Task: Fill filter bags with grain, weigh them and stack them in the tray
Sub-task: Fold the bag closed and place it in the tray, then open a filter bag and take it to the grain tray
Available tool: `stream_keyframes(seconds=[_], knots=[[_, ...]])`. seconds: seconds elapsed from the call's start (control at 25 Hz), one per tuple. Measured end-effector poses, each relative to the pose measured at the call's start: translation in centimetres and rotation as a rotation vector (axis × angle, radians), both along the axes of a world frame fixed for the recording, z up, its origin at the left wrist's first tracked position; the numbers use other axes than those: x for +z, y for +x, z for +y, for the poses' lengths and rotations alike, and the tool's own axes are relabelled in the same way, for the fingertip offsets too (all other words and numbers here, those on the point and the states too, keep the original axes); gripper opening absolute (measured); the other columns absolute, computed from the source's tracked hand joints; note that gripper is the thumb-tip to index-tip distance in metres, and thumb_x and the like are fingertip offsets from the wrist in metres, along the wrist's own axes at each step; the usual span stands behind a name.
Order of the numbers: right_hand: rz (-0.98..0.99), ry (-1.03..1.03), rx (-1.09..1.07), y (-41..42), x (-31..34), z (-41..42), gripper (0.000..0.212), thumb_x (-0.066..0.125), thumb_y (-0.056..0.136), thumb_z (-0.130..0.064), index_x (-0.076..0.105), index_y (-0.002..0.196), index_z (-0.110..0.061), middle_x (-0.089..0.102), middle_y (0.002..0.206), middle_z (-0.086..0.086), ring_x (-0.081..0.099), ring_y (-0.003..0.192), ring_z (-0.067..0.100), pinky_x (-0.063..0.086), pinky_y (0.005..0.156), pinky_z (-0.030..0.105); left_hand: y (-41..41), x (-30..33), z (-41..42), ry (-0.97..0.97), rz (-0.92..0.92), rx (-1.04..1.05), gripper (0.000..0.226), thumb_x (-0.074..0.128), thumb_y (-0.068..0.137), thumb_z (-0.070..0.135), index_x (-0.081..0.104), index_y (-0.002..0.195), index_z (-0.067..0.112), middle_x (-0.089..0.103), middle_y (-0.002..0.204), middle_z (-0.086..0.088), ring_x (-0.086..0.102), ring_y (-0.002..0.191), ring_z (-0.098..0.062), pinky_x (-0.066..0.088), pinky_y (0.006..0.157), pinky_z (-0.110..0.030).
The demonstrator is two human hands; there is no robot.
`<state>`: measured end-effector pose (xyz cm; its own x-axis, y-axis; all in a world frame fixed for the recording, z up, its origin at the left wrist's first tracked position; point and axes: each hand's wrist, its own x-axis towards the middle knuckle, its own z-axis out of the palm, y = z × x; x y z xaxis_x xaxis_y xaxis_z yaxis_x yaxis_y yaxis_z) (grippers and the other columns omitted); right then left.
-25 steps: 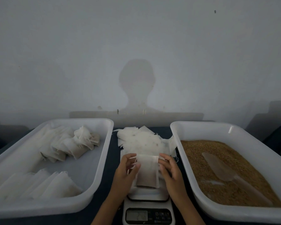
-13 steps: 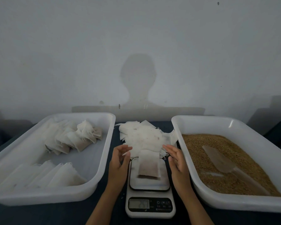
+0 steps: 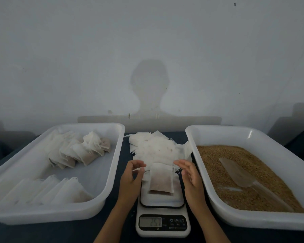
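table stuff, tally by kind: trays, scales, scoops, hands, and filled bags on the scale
white trays: 2, the left tray with filled bags, the right tray with grain
scale: 1
scoop: 1, lying in the grain
hands: 2, left hand and right hand, both off the bag
filled bag on the scale: 1
total: 7

Filled filter bag [image 3: 161, 178] lying flat on the scale [image 3: 162, 204]

White and partly translucent, it shows brownish grain inside; more filled bags [image 3: 77, 151] are stacked in the white left tray [image 3: 112, 172], empty bags [image 3: 156, 148] are piled behind the scale, and loose grain [image 3: 235, 172] fills the right tray [image 3: 279, 149].
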<state>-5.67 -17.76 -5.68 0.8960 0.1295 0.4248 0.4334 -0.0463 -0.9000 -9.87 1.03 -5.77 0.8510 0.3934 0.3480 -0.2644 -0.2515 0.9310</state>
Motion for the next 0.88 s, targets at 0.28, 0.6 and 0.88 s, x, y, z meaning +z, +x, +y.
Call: stream_keyframes(seconds=[0.28,0.6,0.88], knots=[[0.260,-0.242,-0.023,2.5,1.6,2.4,0.024,0.059,0.093,-0.016,0.052,0.116,-0.018,0.060,0.102,-0.006,0.056,0.094,0.003,0.042,0.073,0.011,3.3,2.6,-1.3,0.306,0.484,-0.067,0.050,0.064,0.086,0.043,0.043,0.125,0.020,0.058,0.119,0.003,0.055,0.113,-0.016,0.045,0.097,-0.029],[0.210,-0.393,-0.040,2.3,4.1,4.1,0.018,0.060,0.090,-0.007,0.055,0.096,-0.023,0.062,0.093,-0.003,0.059,0.084,0.003,0.040,0.062,0.008,2.8,5.6,-2.7,0.543,0.510,0.007,0.037,0.065,0.086,0.039,0.053,0.116,0.023,0.062,0.113,0.003,0.057,0.103,-0.011,0.044,0.097,-0.028],[-0.040,-0.271,0.068,0.0,10.5,6.0,0.017,0.058,0.089,0.002,0.063,0.089,-0.014,0.066,0.090,-0.002,0.062,0.081,0.002,0.047,0.067,0.009,-0.2,10.4,-1.0,0.603,0.297,0.055,0.018,0.055,0.093,0.034,0.058,0.102,0.019,0.058,0.088,0.008,0.057,0.081,-0.008,0.044,0.074,-0.019]])
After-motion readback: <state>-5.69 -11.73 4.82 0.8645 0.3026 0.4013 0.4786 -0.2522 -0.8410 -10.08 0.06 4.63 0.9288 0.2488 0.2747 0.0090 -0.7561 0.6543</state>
